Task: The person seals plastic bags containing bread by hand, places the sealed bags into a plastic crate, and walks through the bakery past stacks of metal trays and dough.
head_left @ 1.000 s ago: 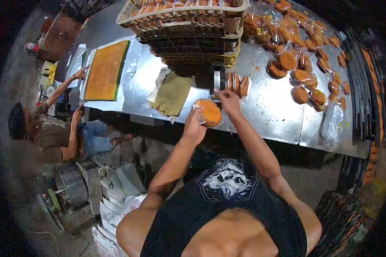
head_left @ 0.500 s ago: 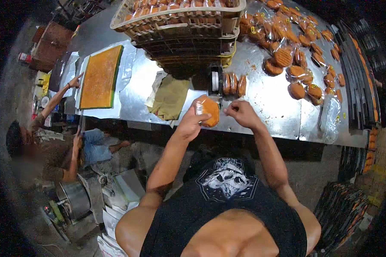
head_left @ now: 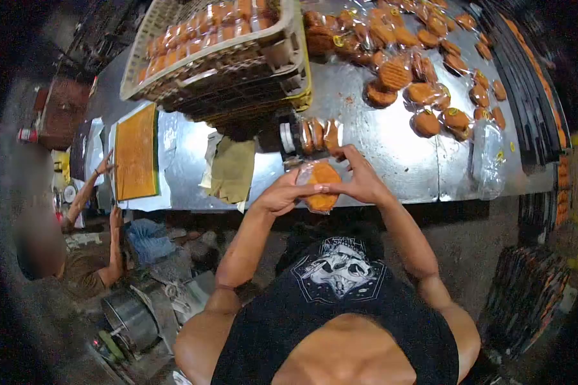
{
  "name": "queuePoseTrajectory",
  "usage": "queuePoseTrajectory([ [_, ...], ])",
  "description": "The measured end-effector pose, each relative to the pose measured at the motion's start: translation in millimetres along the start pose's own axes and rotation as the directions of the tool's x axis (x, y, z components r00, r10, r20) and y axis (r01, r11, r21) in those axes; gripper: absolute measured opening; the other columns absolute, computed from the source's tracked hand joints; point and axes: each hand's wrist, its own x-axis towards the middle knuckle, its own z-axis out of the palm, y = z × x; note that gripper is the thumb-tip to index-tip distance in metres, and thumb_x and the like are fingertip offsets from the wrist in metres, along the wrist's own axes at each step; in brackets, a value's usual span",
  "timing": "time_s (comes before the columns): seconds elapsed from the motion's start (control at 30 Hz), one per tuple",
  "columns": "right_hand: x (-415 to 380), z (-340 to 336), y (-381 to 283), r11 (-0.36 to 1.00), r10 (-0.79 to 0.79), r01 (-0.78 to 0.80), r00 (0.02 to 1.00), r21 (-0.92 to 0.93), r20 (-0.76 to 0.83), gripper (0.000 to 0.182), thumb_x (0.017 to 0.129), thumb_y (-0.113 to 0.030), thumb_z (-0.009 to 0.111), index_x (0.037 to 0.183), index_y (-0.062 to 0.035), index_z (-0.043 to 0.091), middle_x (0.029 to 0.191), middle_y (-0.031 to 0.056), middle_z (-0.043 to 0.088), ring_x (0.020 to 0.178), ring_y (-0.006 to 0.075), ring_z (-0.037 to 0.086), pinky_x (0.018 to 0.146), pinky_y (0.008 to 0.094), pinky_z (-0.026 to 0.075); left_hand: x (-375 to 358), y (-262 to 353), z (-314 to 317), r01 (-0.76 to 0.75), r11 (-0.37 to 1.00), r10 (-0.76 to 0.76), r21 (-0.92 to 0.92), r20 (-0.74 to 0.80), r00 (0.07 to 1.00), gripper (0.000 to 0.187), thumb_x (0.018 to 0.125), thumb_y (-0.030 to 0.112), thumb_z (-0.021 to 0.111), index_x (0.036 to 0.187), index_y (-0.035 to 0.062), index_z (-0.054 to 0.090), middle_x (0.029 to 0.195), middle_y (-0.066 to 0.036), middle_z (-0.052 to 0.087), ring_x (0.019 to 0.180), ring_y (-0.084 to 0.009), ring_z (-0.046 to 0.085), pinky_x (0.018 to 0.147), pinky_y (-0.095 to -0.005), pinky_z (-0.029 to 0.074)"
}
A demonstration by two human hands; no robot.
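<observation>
A clear plastic bag of round orange-brown cookies (head_left: 323, 199) is between my hands, just off the table's front edge. My left hand (head_left: 281, 194) is closed around its left side, thumb across the front. My right hand (head_left: 364, 185) grips its right side, with its thumb meeting my left thumb and its index finger raised near the top of the bag. Just beyond stands a black dispenser with a white roll (head_left: 288, 136), which looks like a tape dispenser. Beside it is a row of bagged cookies (head_left: 320, 133).
Stacked plastic crates (head_left: 205, 78) hold packed cookies. Bagged cookies (head_left: 392, 74) lie scattered at the back right, near empty-looking plastic bags (head_left: 490, 160). An olive cloth (head_left: 230, 168) lies left of the dispenser. At far left, another person's hand (head_left: 105, 165) touches an orange slab (head_left: 137, 154).
My right hand has come in from the right and taken hold of the bag. My view has turned, shifting the table's contents left. The bag has turned slightly in my hands.
</observation>
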Motion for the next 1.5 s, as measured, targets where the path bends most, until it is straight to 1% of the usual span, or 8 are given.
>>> queuePoseTrajectory([
  [0.13,11,1,48,0.589,0.262,-0.435,0.900,0.682,0.348,0.048,0.086,-0.038,0.074,0.117,-0.0042,0.059,0.113,0.0087,0.062,0.098,0.0173,0.060,0.082,0.0336,0.051,7,18,-2,-0.061,0.996,0.066,0.061,-0.084,0.994,0.053,0.088,0.006,0.070,0.135,-0.0007,0.046,0.124,-0.009,0.060,0.113,-0.0191,0.060,0.098,-0.0334,0.049],
  [0.23,14,34,64,0.826,0.340,-0.393,0.919,0.404,0.199,0.042,0.088,-0.038,0.073,0.111,-0.0046,0.062,0.098,0.0064,0.067,0.090,0.0155,0.062,0.078,0.0312,0.051,-14,31,-16,-0.150,0.983,0.171,0.105,-0.241,0.955,0.050,0.089,0.003,0.068,0.134,-0.0005,0.047,0.124,-0.011,0.061,0.112,-0.0203,0.061,0.095,-0.0350,0.052],
  [0.63,65,148,14,0.963,0.229,-0.157,0.906,0.218,-0.356,0.028,0.083,-0.032,0.072,0.079,-0.0038,0.073,0.074,0.0150,0.064,0.073,0.0302,0.061,0.068,0.0406,0.047,-82,-35,-75,-0.164,0.979,0.205,0.123,-0.532,0.821,0.052,0.088,0.002,0.066,0.134,0.0009,0.042,0.119,-0.011,0.057,0.107,-0.0222,0.060,0.089,-0.0365,0.053],
  [0.93,21,93,29,0.937,0.338,-0.327,0.937,-0.122,0.084,0.026,0.086,-0.023,0.068,0.076,0.0008,0.071,0.078,0.0145,0.068,0.069,0.0247,0.065,0.066,0.0391,0.050,-65,-37,-76,-0.034,0.735,0.412,0.677,-0.406,0.816,0.057,0.086,0.009,0.068,0.132,-0.0023,0.035,0.120,-0.020,0.056,0.112,-0.0305,0.058,0.096,-0.0377,0.046],
  [1.13,15,47,-84,0.896,0.000,-0.106,0.971,0.432,0.238,0.044,0.080,-0.039,0.078,0.070,0.0019,0.066,0.063,0.0044,0.059,0.061,0.0105,0.051,0.058,0.0300,0.043,-49,-20,-26,0.001,0.643,0.350,0.766,-0.295,0.889,0.050,0.086,0.004,0.061,0.128,-0.0028,0.034,0.118,-0.021,0.057,0.111,-0.0305,0.059,0.096,-0.0374,0.046],
  [1.27,30,33,-50,0.807,0.585,-0.514,0.763,-0.291,0.275,0.053,0.067,-0.045,0.087,0.083,0.0010,0.068,0.080,0.0061,0.061,0.075,0.0137,0.055,0.070,0.0286,0.046,-36,-26,-28,-0.175,0.740,0.331,0.649,-0.125,0.935,0.054,0.088,0.011,0.067,0.131,-0.0024,0.036,0.118,-0.014,0.056,0.108,-0.0208,0.058,0.092,-0.0328,0.048],
  [1.37,0,42,4,0.996,0.089,-0.089,0.996,-0.017,0.019,0.065,0.062,-0.048,0.089,0.100,0.0007,0.067,0.099,0.0127,0.063,0.093,0.0186,0.059,0.078,0.0334,0.048,-34,-19,-25,-0.032,0.893,0.088,0.449,-0.104,0.991,0.062,0.085,0.019,0.075,0.134,0.0004,0.041,0.121,-0.013,0.058,0.115,-0.0208,0.056,0.099,-0.0350,0.046],
  [1.5,-1,21,-10,0.943,-0.332,0.331,0.942,0.034,0.044,0.068,0.076,-0.034,0.084,0.129,-0.0036,0.053,0.110,0.0126,0.061,0.110,0.0258,0.056,0.090,0.0384,0.046,-7,-1,-11,0.095,0.985,-0.139,-0.141,-0.352,0.925,0.054,0.098,0.029,0.058,0.142,0.0009,0.041,0.131,-0.011,0.058,0.122,-0.0245,0.055,0.105,-0.0389,0.044],
])
